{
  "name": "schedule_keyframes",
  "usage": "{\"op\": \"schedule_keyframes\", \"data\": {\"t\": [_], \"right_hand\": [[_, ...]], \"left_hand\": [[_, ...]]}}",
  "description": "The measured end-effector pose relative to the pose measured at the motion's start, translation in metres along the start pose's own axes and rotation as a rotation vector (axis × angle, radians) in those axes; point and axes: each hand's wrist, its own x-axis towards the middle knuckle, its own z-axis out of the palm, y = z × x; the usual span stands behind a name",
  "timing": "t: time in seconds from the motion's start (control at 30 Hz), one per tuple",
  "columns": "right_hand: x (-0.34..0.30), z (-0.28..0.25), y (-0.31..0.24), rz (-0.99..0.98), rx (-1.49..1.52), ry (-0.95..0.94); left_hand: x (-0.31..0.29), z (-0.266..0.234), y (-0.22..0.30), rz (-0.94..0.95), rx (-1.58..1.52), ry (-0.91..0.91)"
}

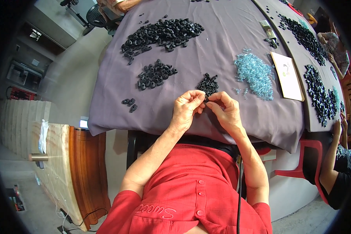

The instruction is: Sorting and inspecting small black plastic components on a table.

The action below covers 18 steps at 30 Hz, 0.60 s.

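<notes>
At the table's near edge my left hand (186, 108) and my right hand (227, 112) meet, fingertips pinched on one small black plastic piece (206, 99). The fingers cover most of the piece. Just beyond them lies a small pile of little black ring-like pieces (208, 83). To the right is a heap of clear blue coil springs (255, 76), with a few loose ones at its edge. On the left a medium pile of black ribbed pieces (155, 75) sits in front of a larger heap (163, 33). Several black ribbed pieces (131, 104) lie apart, nearer me.
A grey-purple cloth (113, 97) covers the table. Right of the springs are a white board (287, 76) and a flat tube-like item (268, 32). On the adjoining table, black pieces (319, 95) lie near other people's hands. A red chair (310, 156) stands at right, a wooden cabinet (87, 171) at left.
</notes>
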Motion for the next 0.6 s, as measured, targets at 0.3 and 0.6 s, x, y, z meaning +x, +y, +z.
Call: {"op": "schedule_keyframes", "data": {"t": [0.3, 0.6], "right_hand": [[0.0, 0.0, -0.001, 0.077, 0.057, -0.002], [0.005, -0.001, -0.009, 0.071, 0.012, -0.072]], "left_hand": [[0.001, 0.002, 0.006, -0.018, 0.208, -0.096], [0.004, -0.008, 0.007, -0.134, 0.017, -0.15]]}}
